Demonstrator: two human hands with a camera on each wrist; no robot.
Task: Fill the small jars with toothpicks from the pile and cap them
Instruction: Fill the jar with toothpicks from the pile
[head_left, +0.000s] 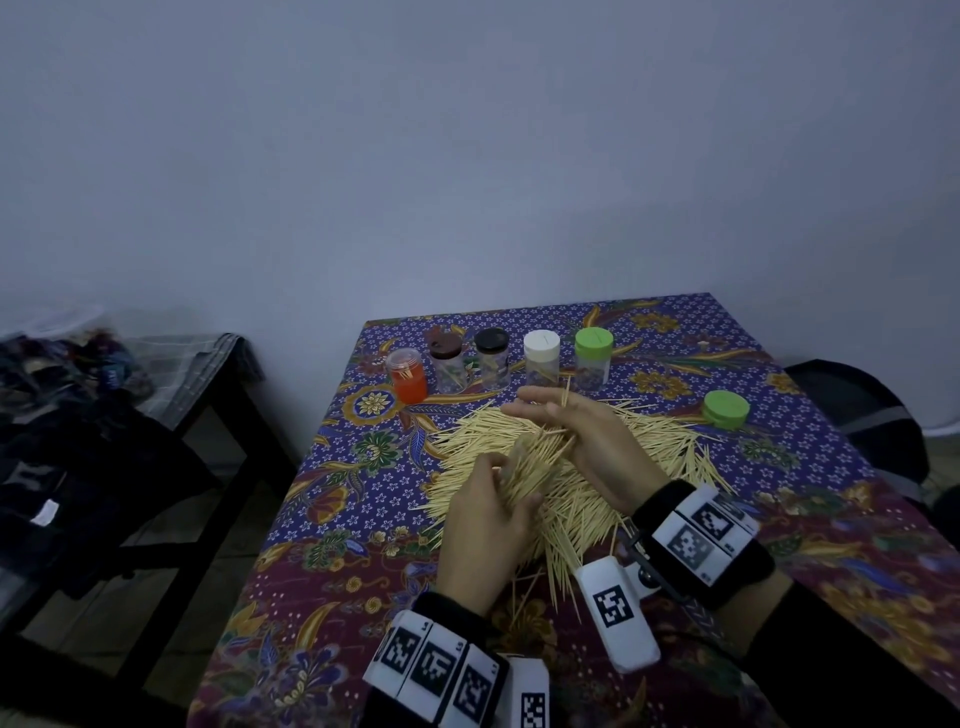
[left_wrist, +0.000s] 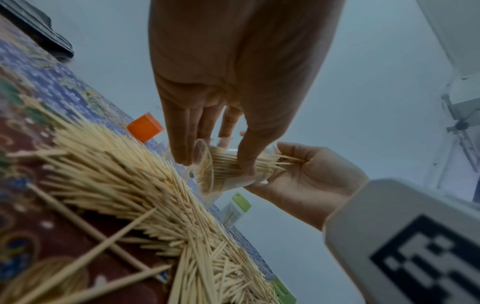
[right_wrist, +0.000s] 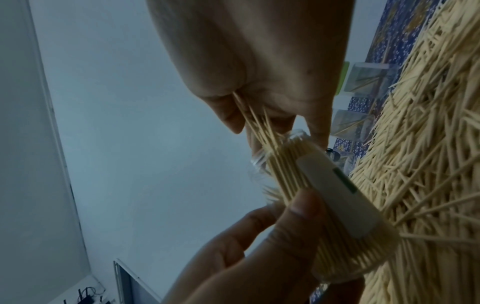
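Observation:
My left hand grips a clear uncapped jar, tilted over the toothpick pile and packed with toothpicks. In the right wrist view the jar carries a white label. My right hand pinches a small bunch of toothpicks whose ends reach into the jar's mouth. A loose green cap lies on the cloth to the right. At the back stand an orange jar and jars capped brown, black, white and green.
The patterned tablecloth covers the table, whose left edge runs close to the pile. A dark side table with clothes stands to the left. A dark chair is at the right edge. A wall rises behind.

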